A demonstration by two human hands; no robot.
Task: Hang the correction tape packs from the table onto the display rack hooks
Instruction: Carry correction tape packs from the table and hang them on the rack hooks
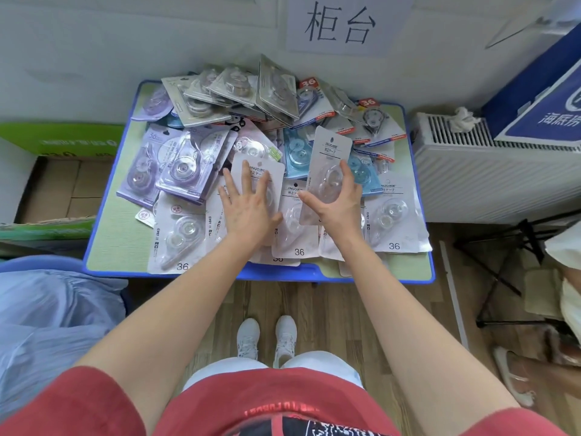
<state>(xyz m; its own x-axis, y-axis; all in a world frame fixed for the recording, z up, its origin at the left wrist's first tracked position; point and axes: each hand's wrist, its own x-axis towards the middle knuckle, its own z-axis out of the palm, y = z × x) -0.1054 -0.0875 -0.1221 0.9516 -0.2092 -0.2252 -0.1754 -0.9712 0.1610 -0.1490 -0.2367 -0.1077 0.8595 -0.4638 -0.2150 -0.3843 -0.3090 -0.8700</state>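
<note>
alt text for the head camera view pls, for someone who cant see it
Seen from above, a person's right hand holds up a white correction tape pack while the left hand lies flat on a second white pack, over a blue-rimmed table heaped with more packs.

Blue-rimmed pale green table (103, 247), white, lilac and sky-blue packs (179, 171), red shirt (283, 401).

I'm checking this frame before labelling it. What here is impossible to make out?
Display rack and hooks: outside the head view entirely.
Flat pack under the left hand: palm and fingers cover its tape shell.
Lifted pack gripped by the right hand: print too small to read.
Bottom of the pile on the table: buried under upper packs.
</note>
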